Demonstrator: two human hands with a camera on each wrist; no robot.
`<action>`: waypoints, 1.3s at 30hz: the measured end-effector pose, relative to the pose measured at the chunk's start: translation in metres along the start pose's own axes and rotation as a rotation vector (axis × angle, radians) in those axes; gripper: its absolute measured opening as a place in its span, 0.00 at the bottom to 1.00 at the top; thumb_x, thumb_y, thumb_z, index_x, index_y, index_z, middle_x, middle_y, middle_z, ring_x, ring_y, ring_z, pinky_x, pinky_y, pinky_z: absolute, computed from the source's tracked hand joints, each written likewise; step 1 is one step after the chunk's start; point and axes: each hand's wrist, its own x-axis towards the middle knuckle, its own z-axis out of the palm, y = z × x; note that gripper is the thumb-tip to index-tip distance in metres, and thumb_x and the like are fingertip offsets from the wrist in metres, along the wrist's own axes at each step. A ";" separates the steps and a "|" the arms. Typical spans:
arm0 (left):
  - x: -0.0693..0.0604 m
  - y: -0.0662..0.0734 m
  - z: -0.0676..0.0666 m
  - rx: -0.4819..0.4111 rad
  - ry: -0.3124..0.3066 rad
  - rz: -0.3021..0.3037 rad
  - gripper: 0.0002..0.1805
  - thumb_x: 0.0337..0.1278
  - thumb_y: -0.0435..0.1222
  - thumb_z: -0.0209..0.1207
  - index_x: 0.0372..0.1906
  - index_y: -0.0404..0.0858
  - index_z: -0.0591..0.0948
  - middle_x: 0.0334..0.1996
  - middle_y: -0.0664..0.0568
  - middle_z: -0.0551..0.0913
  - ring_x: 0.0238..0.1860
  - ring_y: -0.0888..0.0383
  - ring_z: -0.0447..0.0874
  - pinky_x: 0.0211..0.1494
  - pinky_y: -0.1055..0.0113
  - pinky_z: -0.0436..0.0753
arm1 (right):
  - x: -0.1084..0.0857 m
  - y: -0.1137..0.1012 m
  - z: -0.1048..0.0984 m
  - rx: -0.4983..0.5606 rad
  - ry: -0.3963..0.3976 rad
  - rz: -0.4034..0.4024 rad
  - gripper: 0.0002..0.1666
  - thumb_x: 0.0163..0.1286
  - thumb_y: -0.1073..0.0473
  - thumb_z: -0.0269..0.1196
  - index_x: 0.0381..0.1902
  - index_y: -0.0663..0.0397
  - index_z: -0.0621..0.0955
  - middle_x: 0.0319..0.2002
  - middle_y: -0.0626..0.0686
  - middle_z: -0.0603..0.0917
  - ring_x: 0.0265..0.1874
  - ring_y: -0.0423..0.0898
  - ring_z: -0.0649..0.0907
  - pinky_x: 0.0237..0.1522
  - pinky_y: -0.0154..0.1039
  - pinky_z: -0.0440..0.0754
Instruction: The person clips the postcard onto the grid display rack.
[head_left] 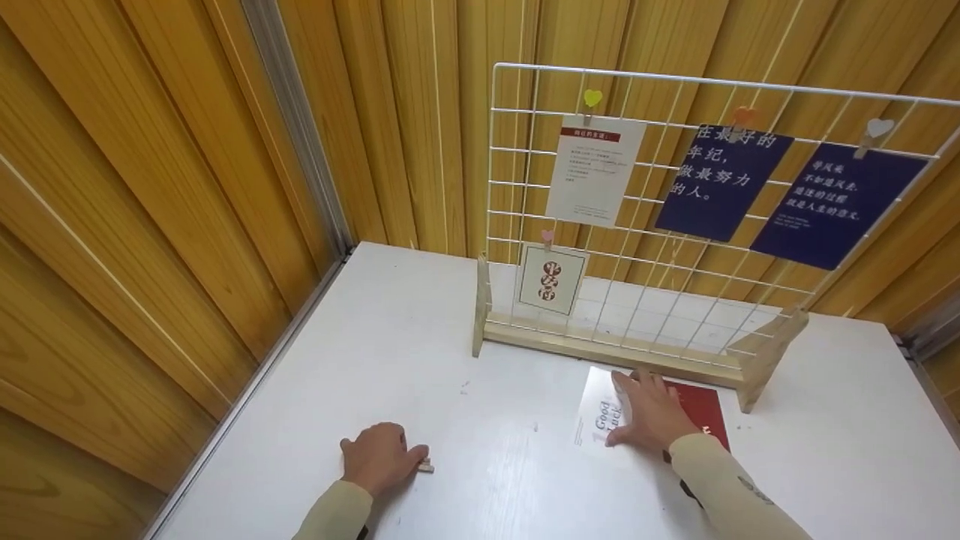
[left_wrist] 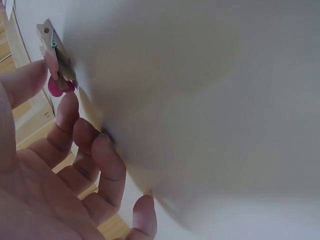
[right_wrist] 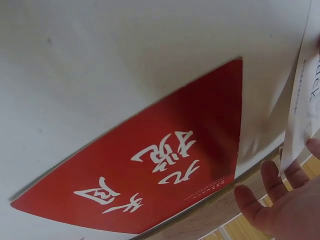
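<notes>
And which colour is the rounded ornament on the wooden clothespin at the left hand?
The ornament is deep pink, clearest in the left wrist view.

Up on the white wire grid (head_left: 489,181), a yellow heart clip (head_left: 592,98) holds a pale card (head_left: 596,172); next along, an orange heart clip (head_left: 745,115) on a navy card (head_left: 724,184), then a white heart clip (head_left: 880,127) on another navy card (head_left: 840,206)! Lower down, a pale-pink heart clip (head_left: 547,237) tops a bordered card (head_left: 553,279). Wooden base (head_left: 611,352) on the white tabletop (head_left: 315,375), wood panelling (head_left: 112,225) behind!
</notes>
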 end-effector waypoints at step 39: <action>0.015 0.017 -0.011 -0.417 -0.027 0.196 0.07 0.54 0.32 0.69 0.37 0.35 0.84 0.28 0.57 0.81 0.30 0.61 0.79 0.37 0.62 0.81 | -0.011 -0.027 -0.028 -0.093 0.255 -0.136 0.42 0.58 0.64 0.73 0.70 0.51 0.71 0.63 0.61 0.73 0.60 0.60 0.72 0.63 0.60 0.69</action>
